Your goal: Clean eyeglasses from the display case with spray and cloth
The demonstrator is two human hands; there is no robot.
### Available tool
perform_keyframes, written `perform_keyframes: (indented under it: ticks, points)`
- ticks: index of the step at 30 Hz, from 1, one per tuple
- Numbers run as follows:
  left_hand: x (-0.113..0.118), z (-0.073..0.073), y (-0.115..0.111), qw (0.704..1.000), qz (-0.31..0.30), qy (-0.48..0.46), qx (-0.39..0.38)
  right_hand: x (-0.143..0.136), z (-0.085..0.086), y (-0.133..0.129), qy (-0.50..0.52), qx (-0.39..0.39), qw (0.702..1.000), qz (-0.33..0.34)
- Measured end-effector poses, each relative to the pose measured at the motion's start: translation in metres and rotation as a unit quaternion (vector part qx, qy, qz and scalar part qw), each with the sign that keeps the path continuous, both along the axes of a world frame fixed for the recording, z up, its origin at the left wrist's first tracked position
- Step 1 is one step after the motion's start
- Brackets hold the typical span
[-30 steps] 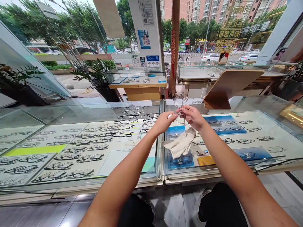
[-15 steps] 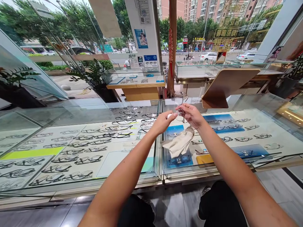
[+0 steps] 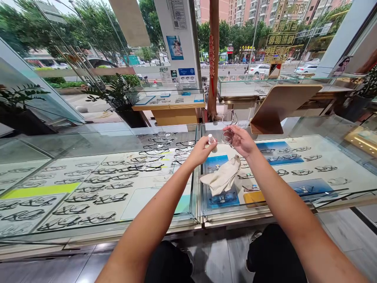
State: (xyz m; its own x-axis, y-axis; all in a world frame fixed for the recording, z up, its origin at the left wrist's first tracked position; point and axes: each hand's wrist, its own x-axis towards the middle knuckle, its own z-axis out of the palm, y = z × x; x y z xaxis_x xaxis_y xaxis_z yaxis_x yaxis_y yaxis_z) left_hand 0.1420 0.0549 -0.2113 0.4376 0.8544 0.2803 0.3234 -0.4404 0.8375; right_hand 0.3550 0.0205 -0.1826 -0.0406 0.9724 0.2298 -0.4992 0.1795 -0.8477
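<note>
My left hand [image 3: 202, 150] is closed around a small spray bottle [image 3: 210, 138] with a white top, held upright over the glass counter. A pair of thin-rimmed eyeglasses [image 3: 226, 136] is pinched in my right hand [image 3: 242, 142], just right of the bottle and apart from it. One lens hangs below the fingers and the other stands above them. Below both hands, a crumpled beige cleaning cloth [image 3: 221, 177] with a zigzag edge lies on the glass top.
Inside the glass display case [image 3: 198, 214] are rows of eyeglass frames [image 3: 113, 177] and blue display cards [image 3: 278, 152]. A wooden-backed stand [image 3: 284, 106] is on the counter at right. Behind it rise a wooden post [image 3: 214, 59] and a potted plant [image 3: 118, 94].
My left hand has drawn back left with the spray bottle, now upright and apart from the eyeglasses. My right hand has shifted slightly right with the eyeglasses.
</note>
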Motion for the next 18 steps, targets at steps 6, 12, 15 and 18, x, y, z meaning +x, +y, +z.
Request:
perform_keyframes:
  ticks: [6,12,15,18]
  points:
    - [-0.0021,-0.0013,-0.0002,0.998,0.015,0.056,0.010,0.0008,-0.0011,0.0008,-0.003,0.004,1.000,0.000]
    - [-0.0020,-0.0025,-0.0039,0.988,0.011,0.143,0.049,0.0004,0.0000,-0.0001,-0.006,0.002,1.000,0.000]
    - [-0.0009,-0.0031,-0.0050,0.984,0.004,0.163,0.073,0.0005,0.0005,-0.0007,-0.015,0.003,1.000,-0.001]
    - [0.0003,-0.0030,-0.0064,0.981,0.009,0.175,0.079,0.0007,0.0012,-0.0015,-0.019,0.005,1.000,-0.002]
